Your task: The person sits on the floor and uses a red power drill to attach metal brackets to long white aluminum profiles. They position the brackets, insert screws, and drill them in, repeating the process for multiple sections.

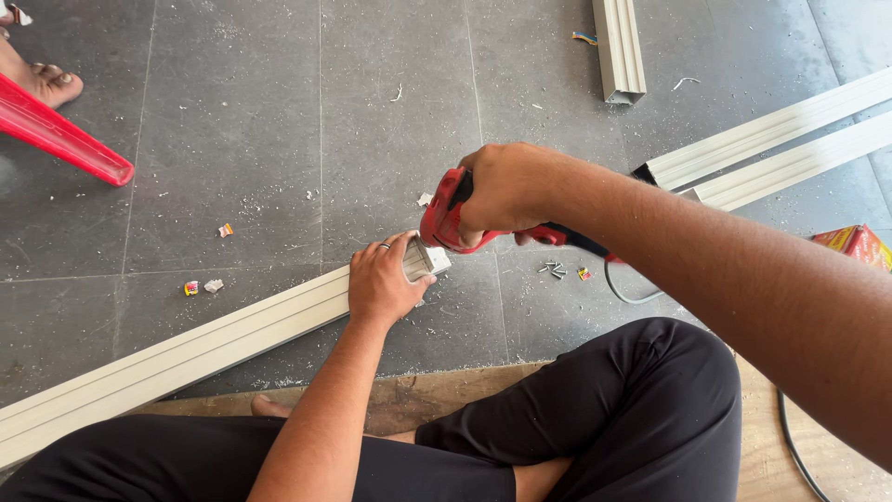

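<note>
A long cream channel profile (186, 349) lies across the dark tiled floor, running from the lower left up to the middle. My left hand (383, 279), a ring on one finger, presses down on its right end. My right hand (506, 191) grips a red and black power tool (444, 218), whose nose sits against that same end of the profile. The tool's handle and a black cable (621, 288) run off to the right under my forearm. I sit cross-legged in black trousers behind the profile.
More cream profiles lie at the back (621, 51) and at the right (771, 153). Loose screws (554, 270) and small scraps dot the floor. A red box (859, 244) sits at the right edge. Another person's bare foot (42, 82) and a red bar (60, 139) are at the top left.
</note>
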